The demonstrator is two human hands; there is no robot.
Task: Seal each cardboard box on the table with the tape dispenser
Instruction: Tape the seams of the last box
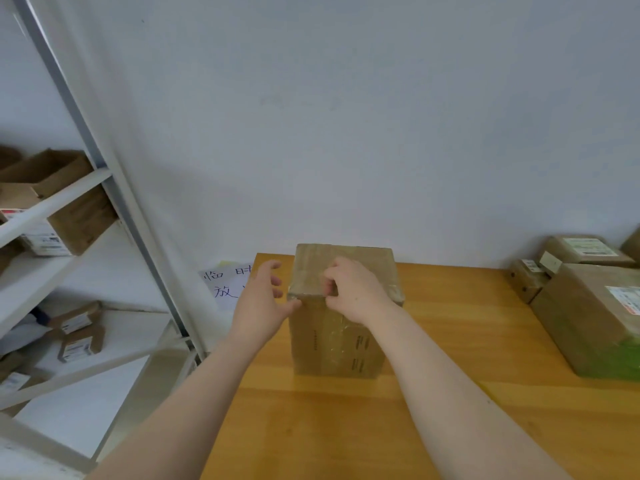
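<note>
A tall brown cardboard box (332,344) stands upright on the wooden table (346,427), near its far left corner. Clear tape runs down the box's front face and over its top. My right hand (353,289) lies on the top front edge with its fingers curled, pinching at the tape there. My left hand (263,299) is at the box's left top corner, fingers spread and relaxed, thumb touching the corner. No tape dispenser is in view.
Several taped boxes (588,313) with labels are stacked at the table's right edge. A white metal shelf rack (114,216) with small labelled boxes stands to the left. A handwritten paper sign (225,282) hangs behind the table's left corner. A grey wall is behind.
</note>
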